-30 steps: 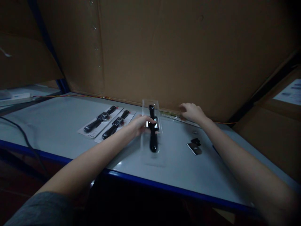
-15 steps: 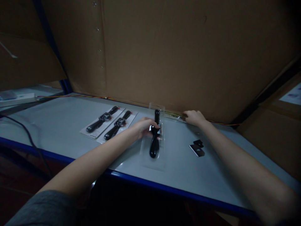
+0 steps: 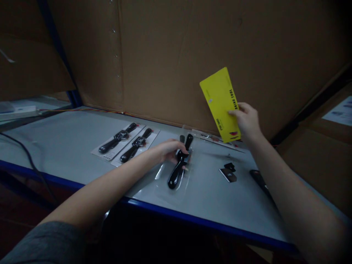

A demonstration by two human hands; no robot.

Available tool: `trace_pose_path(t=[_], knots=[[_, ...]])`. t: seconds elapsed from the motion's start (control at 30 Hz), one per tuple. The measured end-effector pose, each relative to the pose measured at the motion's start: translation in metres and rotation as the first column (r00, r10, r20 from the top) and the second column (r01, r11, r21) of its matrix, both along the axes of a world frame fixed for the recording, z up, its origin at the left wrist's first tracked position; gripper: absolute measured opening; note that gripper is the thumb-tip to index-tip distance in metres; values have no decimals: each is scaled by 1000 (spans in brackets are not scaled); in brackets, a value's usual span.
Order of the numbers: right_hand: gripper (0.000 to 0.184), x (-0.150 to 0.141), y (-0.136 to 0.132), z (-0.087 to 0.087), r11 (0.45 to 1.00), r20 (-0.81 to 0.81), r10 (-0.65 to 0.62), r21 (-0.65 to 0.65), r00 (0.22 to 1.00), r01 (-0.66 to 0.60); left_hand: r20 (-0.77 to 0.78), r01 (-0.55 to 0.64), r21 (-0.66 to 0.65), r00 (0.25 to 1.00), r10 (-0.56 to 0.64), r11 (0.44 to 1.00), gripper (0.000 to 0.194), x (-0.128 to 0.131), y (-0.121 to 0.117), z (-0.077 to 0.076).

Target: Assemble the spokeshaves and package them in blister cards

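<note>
My left hand (image 3: 173,149) is closed round the middle of a black double-ended tool (image 3: 176,172) lying in a clear plastic blister shell (image 3: 161,190). The shell rests on the table, tilted slightly. Raised above the table's back, my right hand (image 3: 249,119) pinches a yellow printed card (image 3: 217,102) with black lettering. Below it, a flat printed packet or stack of cards (image 3: 211,137) lies along the back edge. Small black pieces (image 3: 228,174) sit near my right forearm. A dark handle-like object (image 3: 260,181) is partly hidden by that forearm.
Two packaged black tools on white cards, one at the left (image 3: 117,139) and another beside it (image 3: 139,145), lie on the grey table (image 3: 68,146). A cardboard wall (image 3: 159,58) rises behind. A black cable (image 3: 30,157) crosses the left end.
My right hand has lifted the yellow card up from the back edge of the table. The blister shell and tool have turned a little under my left hand.
</note>
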State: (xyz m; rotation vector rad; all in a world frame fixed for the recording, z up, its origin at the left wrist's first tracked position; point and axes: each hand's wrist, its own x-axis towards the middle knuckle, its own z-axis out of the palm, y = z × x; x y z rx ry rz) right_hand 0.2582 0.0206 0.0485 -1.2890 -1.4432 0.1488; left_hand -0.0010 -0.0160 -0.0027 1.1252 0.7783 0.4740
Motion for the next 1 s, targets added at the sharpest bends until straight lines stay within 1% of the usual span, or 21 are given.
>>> trace_pose_path(t=[0.07,0.1,0.13,0.17,0.2,0.23,0.27,0.3,0.33,0.37,0.4,0.43,0.47,0.5,0.53,0.57,0.63,0.73,0.87,1.0], knots=[[28,-13,-14,2,988,-128,131,-70,983,-140,-15,51,-14,999,-51,999,28,0,-1,1],[25,-20,-20,2,959,-251,222,-121,942,-258,-20,80,-21,997,-80,997,30,-1,-2,2],[22,-25,-27,-1,919,-360,283,-164,889,-359,-26,108,-26,994,-109,994,31,-1,-2,3],[20,-30,-32,-4,886,-450,301,-193,840,-421,-34,135,-32,990,-136,990,31,-1,-2,3],[19,-33,-37,-7,868,-510,288,-218,811,-446,-42,157,-36,986,-159,987,32,-2,-2,4],[19,-34,-40,-11,872,-517,254,-242,818,-424,-49,178,-36,982,-180,983,34,-2,-2,5],[21,-35,-41,-14,890,-485,211,-263,849,-371,-57,196,-29,979,-198,980,36,-3,-2,5],[26,-34,-42,-16,914,-411,164,-279,897,-295,-66,210,-19,975,-210,978,38,-3,-2,6],[30,-31,-43,-17,937,-291,116,-285,950,-202,-75,220,-7,973,-220,976,41,-4,-2,7],[35,-29,-43,-17,957,-129,65,-272,990,-98,-84,228,4,970,-227,974,45,-4,-1,7],[39,-25,-44,-15,972,58,6,-236,998,8,-95,236,11,968,-234,972,48,-5,-1,7],[43,-21,-45,-13,979,249,-58,-177,967,105,-105,249,18,964,-246,968,52,-6,0,8],[47,-17,-46,-9,978,420,-119,-104,900,178,-115,267,25,958,-262,963,55,-6,0,8],[49,-13,-48,-5,974,554,-172,-27,815,224,-123,291,34,951,-285,956,57,-7,1,8],[49,-8,-50,-2,970,647,-206,35,734,242,-132,319,46,941,-311,947,59,-8,1,9],[49,-3,-52,1,967,708,-225,77,670,244,-144,346,58,931,-335,936,60,-9,1,10],[50,9,-56,5,964,767,-239,117,595,237,-171,391,81,912,-374,917,62,-12,1,12],[53,30,-59,5,958,803,-252,128,540,256,-198,427,134,896,-398,894,62,-15,-3,17],[47,50,-59,1,945,820,-278,140,500,295,-228,463,177,878,-421,869,55,-17,-8,22],[40,52,-61,0,955,839,-255,141,481,260,-242,503,172,855,-459,847,59,-17,-8,22]])
